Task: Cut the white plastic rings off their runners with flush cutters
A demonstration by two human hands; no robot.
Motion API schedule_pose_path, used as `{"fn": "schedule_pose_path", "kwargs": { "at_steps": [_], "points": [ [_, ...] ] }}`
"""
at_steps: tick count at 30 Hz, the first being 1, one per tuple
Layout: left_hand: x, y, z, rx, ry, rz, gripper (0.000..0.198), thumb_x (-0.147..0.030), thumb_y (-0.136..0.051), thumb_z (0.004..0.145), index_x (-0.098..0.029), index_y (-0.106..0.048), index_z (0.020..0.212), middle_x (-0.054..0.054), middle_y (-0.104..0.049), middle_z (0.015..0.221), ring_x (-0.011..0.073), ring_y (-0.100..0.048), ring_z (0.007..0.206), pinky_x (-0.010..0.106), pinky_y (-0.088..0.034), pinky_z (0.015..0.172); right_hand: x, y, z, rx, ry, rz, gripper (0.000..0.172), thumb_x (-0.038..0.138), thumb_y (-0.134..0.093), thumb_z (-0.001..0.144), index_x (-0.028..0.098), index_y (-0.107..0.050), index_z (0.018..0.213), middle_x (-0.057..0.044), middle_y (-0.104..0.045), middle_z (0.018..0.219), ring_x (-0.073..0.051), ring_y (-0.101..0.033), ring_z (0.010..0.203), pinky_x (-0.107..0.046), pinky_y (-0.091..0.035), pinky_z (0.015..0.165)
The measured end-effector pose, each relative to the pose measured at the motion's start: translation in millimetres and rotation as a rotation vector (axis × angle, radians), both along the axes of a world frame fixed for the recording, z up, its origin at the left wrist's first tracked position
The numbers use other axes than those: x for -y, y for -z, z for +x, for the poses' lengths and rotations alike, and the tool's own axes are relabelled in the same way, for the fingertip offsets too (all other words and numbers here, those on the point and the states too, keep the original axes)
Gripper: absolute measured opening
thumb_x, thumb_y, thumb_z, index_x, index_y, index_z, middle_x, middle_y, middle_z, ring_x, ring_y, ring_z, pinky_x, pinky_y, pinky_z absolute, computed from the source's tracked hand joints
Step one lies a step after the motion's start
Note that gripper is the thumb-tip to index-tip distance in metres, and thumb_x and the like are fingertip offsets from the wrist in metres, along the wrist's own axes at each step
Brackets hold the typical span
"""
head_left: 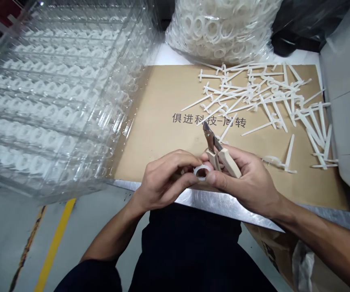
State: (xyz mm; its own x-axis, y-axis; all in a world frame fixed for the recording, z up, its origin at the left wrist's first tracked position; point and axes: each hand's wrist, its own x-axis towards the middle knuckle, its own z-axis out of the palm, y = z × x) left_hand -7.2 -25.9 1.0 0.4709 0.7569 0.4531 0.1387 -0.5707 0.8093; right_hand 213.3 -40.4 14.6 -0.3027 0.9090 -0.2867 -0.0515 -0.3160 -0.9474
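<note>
White plastic ring (201,172) pinched in the left hand (165,180), while the right hand (244,182) clenches wood-handled side cutters (219,156)

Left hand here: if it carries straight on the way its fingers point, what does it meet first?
Probably the beige handle of the side cutters in the right hand, just past the white plastic ring that the left hand holds. Depth is unclear, so it could pass just in front.
</note>
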Motion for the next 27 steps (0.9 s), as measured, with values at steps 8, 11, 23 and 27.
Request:
{"fn": "schedule_pose_path", "kwargs": {
  "at_steps": [8, 11, 23, 27],
  "points": [
    [5.6, 4.4, -6.4, 0.120, 0.082, -0.232, 0.040, -0.018, -0.069, 0.099, -0.020, -0.066, 0.139, 0.010, -0.080, 0.109, 0.0184, -0.080, 0.090, 0.027, -0.068, 0.081, -0.6, -2.1, -5.8, -0.109, -0.024, -0.008, 0.029, 0.044, -0.088, 0.085, 0.021, -0.075, 0.095, -0.002, -0.068, 0.088, -0.020, -0.065, 0.081, -0.032, -0.057, 0.074],
    [7.2, 3.4, -4.1, 0.242, 0.083, -0.377, 0.025, -0.015, -0.061, 0.103, -0.019, -0.068, 0.126, 0.008, -0.081, 0.102, 0.0155, -0.080, 0.079, 0.023, -0.068, 0.072, 0.3, -2.4, -7.0, -0.201, -0.001, -0.078, 0.035, 0.048, -0.090, 0.081, 0.021, -0.073, 0.095, -0.003, -0.067, 0.090, -0.021, -0.067, 0.084, -0.035, -0.060, 0.076],
    [6.2, 3.2, -2.2, 0.328, 0.194, -0.486, 0.023, -0.028, -0.060, 0.105, -0.017, -0.061, 0.126, 0.011, -0.081, 0.094, 0.0230, -0.081, 0.076, 0.034, -0.069, 0.066, -0.6, -4.8, -9.6, -0.340, -0.114, 0.002, 0.026, 0.043, -0.083, 0.090, 0.020, -0.070, 0.093, -0.001, -0.068, 0.079, -0.019, -0.066, 0.077, -0.034, -0.053, 0.075],
    [5.4, 3.0, -2.4, 0.374, 0.237, -0.593, 0.019, -0.016, -0.062, 0.103, -0.020, -0.059, 0.121, 0.006, -0.081, 0.091, 0.0201, -0.081, 0.076, 0.029, -0.068, 0.066, -1.4, -4.3, -9.5, -0.386, -0.078, -0.027, 0.029, 0.038, -0.089, 0.084, 0.021, -0.066, 0.088, 0.002, -0.064, 0.074, -0.017, -0.068, 0.071, -0.033, -0.057, 0.072]
  ]
}}
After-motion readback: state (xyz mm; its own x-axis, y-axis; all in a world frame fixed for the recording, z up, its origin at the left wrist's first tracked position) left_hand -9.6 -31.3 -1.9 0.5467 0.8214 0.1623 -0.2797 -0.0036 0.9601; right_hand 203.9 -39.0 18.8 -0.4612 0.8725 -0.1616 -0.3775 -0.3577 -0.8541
